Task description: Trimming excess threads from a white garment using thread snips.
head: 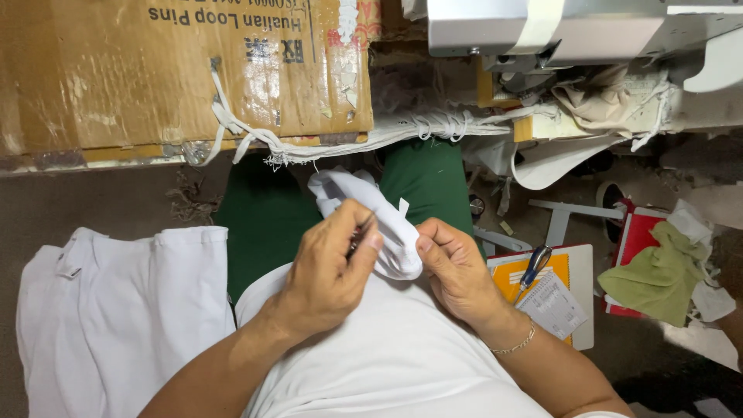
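A small white fabric piece (364, 203) is bunched up over my lap, with a little white tag sticking out near its right edge. My left hand (329, 267) pinches its lower part between thumb and fingers, and a small dark metal tool shows between those fingers. My right hand (455, 267) grips the same fabric at its lower right corner with thumb and forefinger. A thin chain bracelet (514, 345) sits on my right wrist. Both hands are close together above my green trousers (267, 224) and white shirt (387, 364).
A worn cardboard box (178, 70) lies at upper left with white cords hanging off its edge. White garments (116, 310) are heaped at left. A sewing machine (573, 31) is at upper right. A blue-handled tool (534, 267) rests on an orange pad; a green cloth (658, 275) lies at right.
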